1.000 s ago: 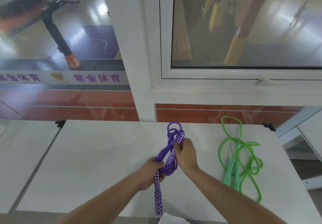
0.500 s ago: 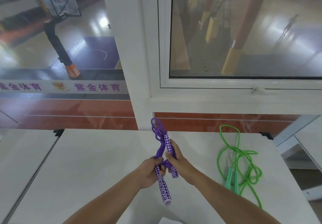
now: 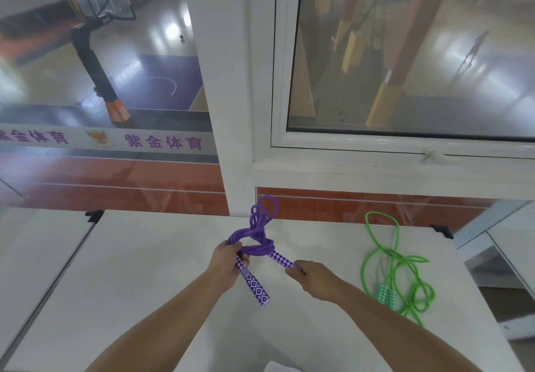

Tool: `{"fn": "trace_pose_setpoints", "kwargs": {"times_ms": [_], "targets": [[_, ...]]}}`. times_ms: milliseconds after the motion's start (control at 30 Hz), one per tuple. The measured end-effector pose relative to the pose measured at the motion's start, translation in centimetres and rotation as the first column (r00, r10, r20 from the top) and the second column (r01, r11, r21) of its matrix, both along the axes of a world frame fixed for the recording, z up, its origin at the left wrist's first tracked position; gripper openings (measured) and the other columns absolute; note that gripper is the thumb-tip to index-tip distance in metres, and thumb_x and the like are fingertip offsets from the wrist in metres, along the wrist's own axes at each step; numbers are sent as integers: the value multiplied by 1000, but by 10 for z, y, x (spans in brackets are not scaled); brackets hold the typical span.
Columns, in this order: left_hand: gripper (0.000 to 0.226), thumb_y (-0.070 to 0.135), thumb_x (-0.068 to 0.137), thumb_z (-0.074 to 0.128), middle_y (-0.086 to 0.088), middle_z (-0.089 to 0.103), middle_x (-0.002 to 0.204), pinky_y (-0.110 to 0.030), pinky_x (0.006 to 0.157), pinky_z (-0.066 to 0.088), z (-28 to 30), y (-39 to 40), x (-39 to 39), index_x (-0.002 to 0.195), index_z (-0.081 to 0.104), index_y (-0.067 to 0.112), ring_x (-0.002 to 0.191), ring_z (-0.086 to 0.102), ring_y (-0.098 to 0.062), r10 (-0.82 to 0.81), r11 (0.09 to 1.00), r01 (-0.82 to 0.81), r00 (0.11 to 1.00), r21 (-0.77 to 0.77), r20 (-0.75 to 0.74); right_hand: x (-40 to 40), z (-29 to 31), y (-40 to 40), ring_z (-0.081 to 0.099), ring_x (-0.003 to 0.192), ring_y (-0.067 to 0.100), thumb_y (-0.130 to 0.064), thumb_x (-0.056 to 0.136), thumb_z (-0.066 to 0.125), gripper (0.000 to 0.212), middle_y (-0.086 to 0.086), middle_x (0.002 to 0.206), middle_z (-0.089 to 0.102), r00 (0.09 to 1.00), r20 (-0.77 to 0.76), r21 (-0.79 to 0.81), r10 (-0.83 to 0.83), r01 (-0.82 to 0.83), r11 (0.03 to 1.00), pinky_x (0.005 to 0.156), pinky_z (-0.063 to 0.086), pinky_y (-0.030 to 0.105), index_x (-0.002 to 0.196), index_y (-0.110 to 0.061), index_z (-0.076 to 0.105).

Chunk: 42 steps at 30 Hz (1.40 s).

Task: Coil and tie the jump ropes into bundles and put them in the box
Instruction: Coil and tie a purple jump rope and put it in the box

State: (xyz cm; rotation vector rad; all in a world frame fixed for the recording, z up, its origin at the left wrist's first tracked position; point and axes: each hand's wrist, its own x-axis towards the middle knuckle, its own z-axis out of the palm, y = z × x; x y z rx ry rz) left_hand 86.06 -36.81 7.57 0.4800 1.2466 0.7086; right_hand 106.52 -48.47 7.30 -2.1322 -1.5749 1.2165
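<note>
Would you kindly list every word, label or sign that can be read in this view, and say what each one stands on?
"紫金体育": purple characters on the white banner strip across the glass, beside an orange emblem.
"金体育": the same strip at the left edge, its first character cut off by the frame.
Purple jump rope handles and green jump rope handles: patterns only, no readable text.
</note>
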Motion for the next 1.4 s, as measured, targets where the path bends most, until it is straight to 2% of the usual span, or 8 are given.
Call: {"fn": "trace_pose_setpoints", "kwargs": {"times_ms": [233, 400, 500, 600, 767, 1000, 1133, 1400], "targets": [[14, -7, 100, 37, -14, 51, 70, -28, 44, 37, 1, 17, -22, 101, 50, -1, 44, 47, -17, 10, 999, -8, 1000, 50, -24, 24, 5, 5, 59, 72, 30, -60, 101, 35, 44, -1, 73, 55, 893, 397, 106, 211, -273, 956, 59, 36, 35, 106, -21, 55], [14, -7, 99, 41, -14, 51, 69, -27, 43, 36, 3, 27, -31, 107, 51, -1, 43, 46, -17, 3, 999, -2, 999, 32, -34, 29, 6, 10, 50, 66, 25, -60, 101, 34, 41, -3, 74, 53, 851, 473, 94, 229, -307, 947, 58, 37, 34, 110, -24, 52], [17, -2, 102, 41, -14, 54, 72, -26, 44, 39, -4, 23, -33, 114, 53, -3, 47, 47, -17, -39, 999, 39, 999, -13, -29, 12, 1, 10, 50, 65, 23, -53, 103, 41, 37, -4, 66, 49, 945, 281, 58, 165, -189, 980, 55, 34, 28, 93, -19, 52], [15, 3, 105, 40, -13, 54, 73, -28, 45, 44, -8, 10, -23, 111, 53, -3, 52, 48, -18, -43, 999, 44, 999, -28, 26, -26, -2, 14, 59, 63, 17, -42, 104, 45, 31, -1, 71, 63, 983, -158, -68, -91, 81, 994, 53, 40, 22, 85, -17, 48], [21, 17, 106, 40, -16, 57, 73, -32, 56, 50, -19, -14, -6, 106, 53, 0, 60, 55, -25, -39, 997, 38, 999, -63, -10, -90, 2, 33, 71, 103, 33, -30, 107, 41, 30, 19, 121, 66, 569, -690, -366, -448, 259, 894, 83, 60, 43, 124, -7, 49], [19, 27, 104, 40, -16, 64, 104, -37, 65, 57, -18, -19, -18, 111, 52, 15, 88, 66, -29, -69, 998, 67, 970, -16, -232, -122, 14, 41, 69, 72, 32, -42, 105, 43, 29, 21, 102, 69, 544, -701, -440, -461, 180, 880, 56, 55, 34, 116, -16, 50], [26, 26, 105, 43, -10, 58, 90, -31, 62, 47, -31, -15, -43, 117, 54, 6, 75, 55, -21, -118, 991, 129, 956, 26, -269, -130, 16, 46, 65, 66, 20, -21, 97, 66, 21, 18, 93, 65, 521, -715, -428, -467, 202, 881, 61, 55, 30, 111, -12, 53], [18, 14, 102, 50, -10, 71, 93, -34, 81, 53, -33, -2, -80, 108, 64, 5, 87, 64, -22, -48, 997, 51, 998, -65, 51, -143, 10, 63, 51, 55, 15, -1, 84, 57, 28, 3, 71, 51, 736, -601, -467, -311, -7, 884, 59, 52, 31, 110, -10, 51]]}}
